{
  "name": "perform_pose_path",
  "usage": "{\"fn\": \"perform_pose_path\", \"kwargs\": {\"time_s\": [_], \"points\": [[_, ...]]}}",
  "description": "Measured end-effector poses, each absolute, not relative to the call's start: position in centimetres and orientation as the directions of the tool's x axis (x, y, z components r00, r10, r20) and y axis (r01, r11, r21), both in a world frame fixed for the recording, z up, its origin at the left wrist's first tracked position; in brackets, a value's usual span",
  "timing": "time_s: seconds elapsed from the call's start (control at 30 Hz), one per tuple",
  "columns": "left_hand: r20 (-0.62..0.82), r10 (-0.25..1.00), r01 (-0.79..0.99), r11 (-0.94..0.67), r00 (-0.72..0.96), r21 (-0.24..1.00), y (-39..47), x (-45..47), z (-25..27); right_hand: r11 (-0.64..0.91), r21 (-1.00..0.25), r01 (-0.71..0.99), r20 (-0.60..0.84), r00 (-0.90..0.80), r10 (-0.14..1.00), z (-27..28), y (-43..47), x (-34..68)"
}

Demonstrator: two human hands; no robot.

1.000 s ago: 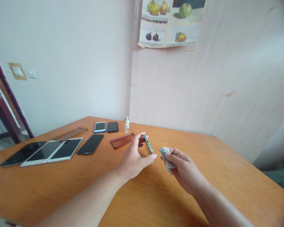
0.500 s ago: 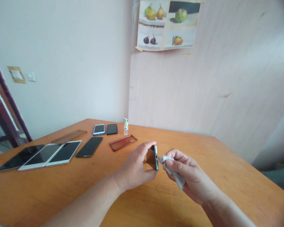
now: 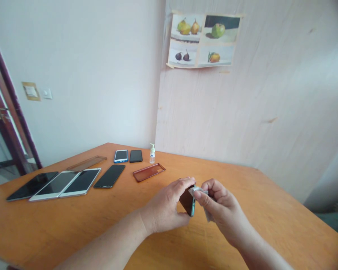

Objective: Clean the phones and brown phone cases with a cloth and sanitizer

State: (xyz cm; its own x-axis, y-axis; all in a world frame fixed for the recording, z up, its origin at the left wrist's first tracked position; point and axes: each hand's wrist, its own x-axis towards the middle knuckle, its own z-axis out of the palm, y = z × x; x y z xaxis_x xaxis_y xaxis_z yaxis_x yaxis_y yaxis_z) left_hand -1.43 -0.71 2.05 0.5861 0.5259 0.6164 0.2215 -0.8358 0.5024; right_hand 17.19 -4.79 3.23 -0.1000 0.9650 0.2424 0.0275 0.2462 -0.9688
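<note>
Between the thumb and fingers of my left hand (image 3: 169,206) a smartphone (image 3: 188,202) is gripped by its sides, its teal end edge turned toward the right. My right hand (image 3: 221,204) pinches a crumpled white tissue (image 3: 208,213). A tip of that tissue touches the upper part of the phone's end edge. Both hands are above the wooden table. The nearest thing beyond them is an empty reddish translucent phone case (image 3: 149,173).
A small pump bottle (image 3: 152,154) stands at the back edge of the table (image 3: 242,240). Left of it lie a blue-cased phone (image 3: 121,156), a small black phone (image 3: 136,156), a larger black phone (image 3: 109,176), several tablets (image 3: 81,182) and a brownish clear case (image 3: 87,163).
Both hands and the phone sit slightly lower and further right in view. The tissue has moved to the upper part of the phone's end edge. The camera view has shifted a little.
</note>
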Motion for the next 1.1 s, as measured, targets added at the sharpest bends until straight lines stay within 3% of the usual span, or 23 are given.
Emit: {"fn": "perform_pose_path", "kwargs": {"time_s": [0.27, 0.53, 0.73, 0.8, 0.97, 1.1], "points": [[0.594, 0.582, 0.268, -0.801, 0.555, 0.535, -0.43, -1.89, 2.01, 0.178, -0.972, 0.152, 0.113, -0.362, 0.925, 3.01, -5.03, 17.55], [0.584, 0.507, 0.202, -0.837, 0.633, 0.508, -0.50, -1.35, 1.77, 0.228, -0.973, 0.026, 0.224, -0.108, 0.969, 3.48, -4.65, 17.68], [0.590, 0.557, 0.231, -0.811, 0.584, 0.537, -0.31, -1.73, 1.84, 0.154, -0.978, 0.138, 0.094, -0.367, 0.926, 2.92, -4.88, 17.73], [0.587, 0.560, 0.229, -0.808, 0.585, 0.543, -0.32, -1.71, 1.85, 0.168, -0.977, 0.130, 0.114, -0.347, 0.931, 2.85, -4.83, 17.65], [0.591, 0.503, 0.186, -0.837, 0.631, 0.514, -0.48, -1.36, 1.77, 0.203, -0.979, 0.027, 0.199, -0.116, 0.973, 3.56, -4.61, 17.65], [0.591, 0.540, 0.209, -0.819, 0.599, 0.535, -0.48, -1.56, 1.81, 0.152, -0.985, 0.085, 0.124, -0.268, 0.955, 3.47, -4.85, 17.69]]}}
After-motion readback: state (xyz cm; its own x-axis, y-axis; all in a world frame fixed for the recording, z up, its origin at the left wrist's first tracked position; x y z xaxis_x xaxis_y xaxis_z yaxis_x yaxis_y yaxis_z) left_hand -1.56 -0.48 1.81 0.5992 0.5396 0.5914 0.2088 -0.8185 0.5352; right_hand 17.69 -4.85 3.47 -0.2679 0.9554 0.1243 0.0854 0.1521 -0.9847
